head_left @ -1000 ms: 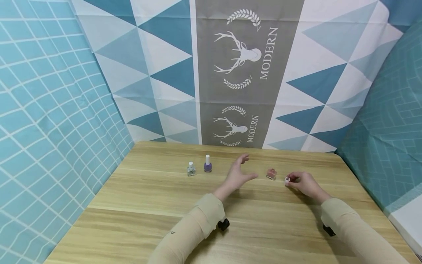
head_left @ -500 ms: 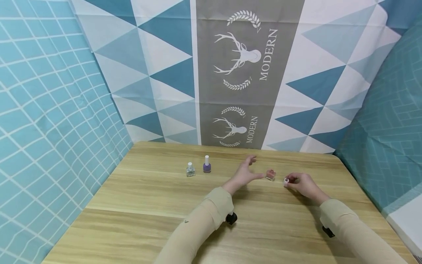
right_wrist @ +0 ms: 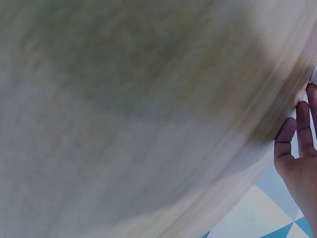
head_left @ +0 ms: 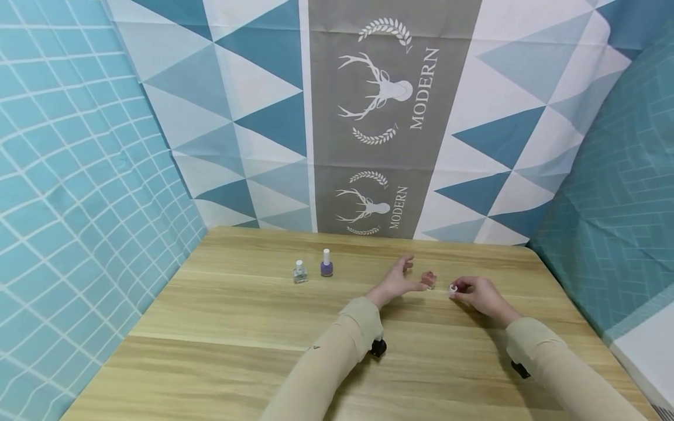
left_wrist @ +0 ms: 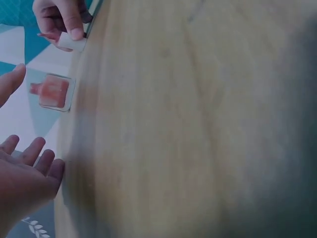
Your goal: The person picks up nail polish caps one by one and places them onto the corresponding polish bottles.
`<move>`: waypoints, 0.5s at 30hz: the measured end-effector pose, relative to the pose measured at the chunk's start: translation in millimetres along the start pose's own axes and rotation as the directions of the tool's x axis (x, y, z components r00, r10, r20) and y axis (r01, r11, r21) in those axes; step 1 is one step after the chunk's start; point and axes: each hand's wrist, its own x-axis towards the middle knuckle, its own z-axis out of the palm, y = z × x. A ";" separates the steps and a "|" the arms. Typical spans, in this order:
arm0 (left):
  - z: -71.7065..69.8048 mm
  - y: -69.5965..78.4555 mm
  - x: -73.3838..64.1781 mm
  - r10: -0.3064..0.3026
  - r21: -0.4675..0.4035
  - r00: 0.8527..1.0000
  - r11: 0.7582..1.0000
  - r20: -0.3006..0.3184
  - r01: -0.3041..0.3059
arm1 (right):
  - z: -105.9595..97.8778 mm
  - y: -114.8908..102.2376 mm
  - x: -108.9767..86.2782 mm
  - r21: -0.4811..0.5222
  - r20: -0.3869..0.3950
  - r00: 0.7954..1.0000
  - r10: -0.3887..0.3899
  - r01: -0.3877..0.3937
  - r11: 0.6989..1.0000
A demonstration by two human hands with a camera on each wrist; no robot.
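Note:
An uncapped nail polish bottle with pink polish stands on the table between my two hands. My left hand is beside it, thumb and fingers spread apart around its left side. The left wrist view shows a gap between that hand's fingers and the bottle's glass. Just to the right of the bottle, my right hand pinches the white nail polish cap between thumb and fingertips, low over the table. In the left wrist view, a reddish brush sticks out of the cap.
Two capped nail polish bottles stand farther left on the wooden table: a clear one and a purple one. Patterned cloth hangs behind the table's back edge, with teal cloth along both sides.
My left hand has moved right, up to the pink bottle, its fingers still spread. The right hand keeps its pinch on the cap almost in place. The head view has shifted slightly.

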 end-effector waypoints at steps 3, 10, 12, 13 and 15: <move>1.2 -2.9 1.4 -0.014 -0.009 1.000 1.000 -0.003 0.014 | 0.9 -1.0 1.1 0.013 0.004 1.000 0.019 -0.019 1.000; 4.1 -7.4 6.2 -0.024 0.066 0.999 0.998 0.024 0.023 | 1.7 0.7 1.9 0.012 0.003 1.000 0.005 -0.005 1.000; 5.6 -8.1 7.4 -0.027 0.098 0.999 0.995 0.031 0.024 | 1.6 1.1 1.5 0.010 0.002 1.000 0.009 -0.009 1.000; 6.5 -8.2 7.8 -0.031 0.123 0.999 0.992 0.031 0.027 | 1.6 1.5 1.5 0.010 0.002 1.000 0.009 -0.009 1.000; 8.1 -7.2 7.7 -0.039 0.182 0.999 0.983 0.026 0.034 | 1.6 1.3 1.2 0.012 0.006 1.000 0.011 -0.011 1.000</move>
